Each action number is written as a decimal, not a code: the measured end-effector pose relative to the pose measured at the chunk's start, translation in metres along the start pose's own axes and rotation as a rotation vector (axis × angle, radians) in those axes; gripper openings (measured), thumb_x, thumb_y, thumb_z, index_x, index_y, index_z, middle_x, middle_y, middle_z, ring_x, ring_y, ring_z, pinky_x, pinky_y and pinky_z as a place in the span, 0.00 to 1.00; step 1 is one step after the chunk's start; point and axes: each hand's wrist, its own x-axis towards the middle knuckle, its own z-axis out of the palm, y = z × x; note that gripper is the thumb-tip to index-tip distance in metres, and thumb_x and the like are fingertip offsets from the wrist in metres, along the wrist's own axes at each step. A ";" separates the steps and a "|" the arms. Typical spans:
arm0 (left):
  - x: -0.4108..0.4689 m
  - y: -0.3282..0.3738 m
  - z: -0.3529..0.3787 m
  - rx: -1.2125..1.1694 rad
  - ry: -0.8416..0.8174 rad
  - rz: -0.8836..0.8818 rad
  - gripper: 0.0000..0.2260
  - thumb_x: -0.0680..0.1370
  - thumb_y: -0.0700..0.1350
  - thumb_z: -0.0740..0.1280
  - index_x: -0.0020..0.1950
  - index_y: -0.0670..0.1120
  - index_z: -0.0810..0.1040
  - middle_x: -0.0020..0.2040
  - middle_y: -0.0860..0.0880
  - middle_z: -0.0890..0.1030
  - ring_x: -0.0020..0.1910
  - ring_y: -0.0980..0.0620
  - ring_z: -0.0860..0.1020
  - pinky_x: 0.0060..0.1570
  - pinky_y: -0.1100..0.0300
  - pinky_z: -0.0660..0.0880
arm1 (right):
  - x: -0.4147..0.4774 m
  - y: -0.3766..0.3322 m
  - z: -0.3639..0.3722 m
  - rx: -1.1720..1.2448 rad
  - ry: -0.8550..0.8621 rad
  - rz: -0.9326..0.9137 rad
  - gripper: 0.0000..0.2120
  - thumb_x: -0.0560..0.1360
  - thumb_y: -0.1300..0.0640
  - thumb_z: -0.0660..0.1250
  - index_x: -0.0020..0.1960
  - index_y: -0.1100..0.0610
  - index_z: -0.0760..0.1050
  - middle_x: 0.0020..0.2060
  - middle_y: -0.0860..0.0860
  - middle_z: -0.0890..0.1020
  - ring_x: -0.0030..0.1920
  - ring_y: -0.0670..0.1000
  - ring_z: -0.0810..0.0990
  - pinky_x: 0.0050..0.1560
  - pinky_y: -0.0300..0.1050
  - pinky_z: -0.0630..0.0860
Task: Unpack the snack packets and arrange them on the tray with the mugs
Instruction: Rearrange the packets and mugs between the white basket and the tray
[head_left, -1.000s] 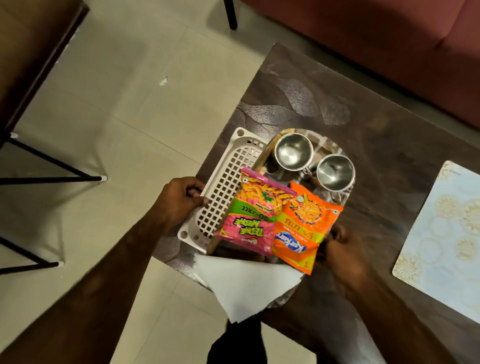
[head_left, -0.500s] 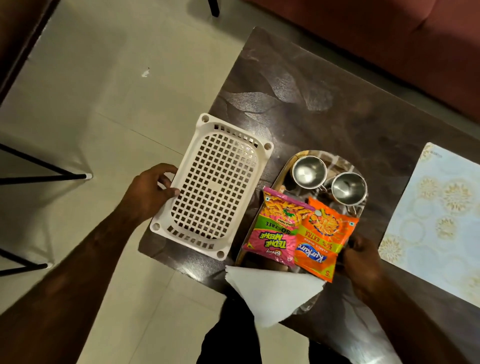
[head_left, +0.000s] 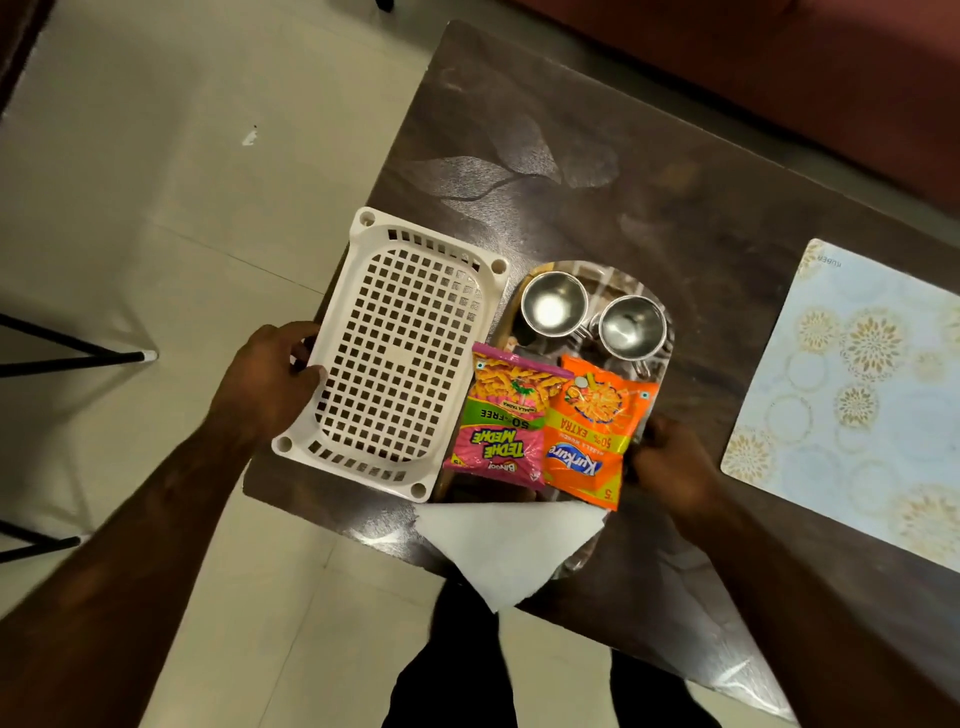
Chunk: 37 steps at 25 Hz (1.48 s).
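Observation:
A shiny oval tray (head_left: 666, 332) lies on the dark table. Two steel mugs (head_left: 554, 307) (head_left: 631, 327) stand at its far end. A pink snack packet (head_left: 503, 415) and an orange snack packet (head_left: 592, 434) lie side by side on it, and a white napkin (head_left: 506, 545) hangs over its near end. My right hand (head_left: 670, 467) grips the tray's right rim beside the orange packet. A white perforated plastic basket (head_left: 400, 353) sits empty to the tray's left, its left rim held by my left hand (head_left: 267, 382).
A patterned pale blue placemat (head_left: 857, 395) lies at the right of the table (head_left: 675, 182). The table's left edge runs just under the basket, with tiled floor beyond. Black metal legs (head_left: 78, 358) stand at far left. A red sofa (head_left: 831, 62) is behind.
The basket has come out from under the tray's left side and now lies flat beside it on the table. My right hand stays at the tray's right rim.

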 end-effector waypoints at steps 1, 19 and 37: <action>-0.002 0.003 0.000 0.027 0.003 0.003 0.20 0.77 0.40 0.69 0.69 0.50 0.76 0.54 0.44 0.77 0.48 0.43 0.80 0.50 0.50 0.76 | 0.002 -0.003 -0.003 -0.097 -0.001 -0.013 0.10 0.71 0.65 0.65 0.46 0.55 0.83 0.37 0.51 0.88 0.38 0.53 0.88 0.46 0.62 0.85; -0.058 0.133 0.089 -0.047 -0.210 -0.005 0.18 0.72 0.64 0.70 0.38 0.52 0.71 0.36 0.55 0.74 0.35 0.59 0.75 0.33 0.59 0.66 | -0.028 -0.047 -0.009 -0.192 0.044 -0.001 0.14 0.74 0.40 0.66 0.48 0.47 0.84 0.41 0.43 0.87 0.42 0.48 0.85 0.44 0.47 0.80; -0.031 0.040 -0.027 -0.392 -0.064 -0.122 0.19 0.69 0.56 0.79 0.49 0.53 0.72 0.49 0.45 0.82 0.49 0.45 0.83 0.44 0.46 0.82 | -0.066 -0.098 0.057 0.431 -0.071 -0.055 0.17 0.74 0.60 0.75 0.61 0.53 0.76 0.51 0.49 0.87 0.50 0.51 0.88 0.53 0.59 0.84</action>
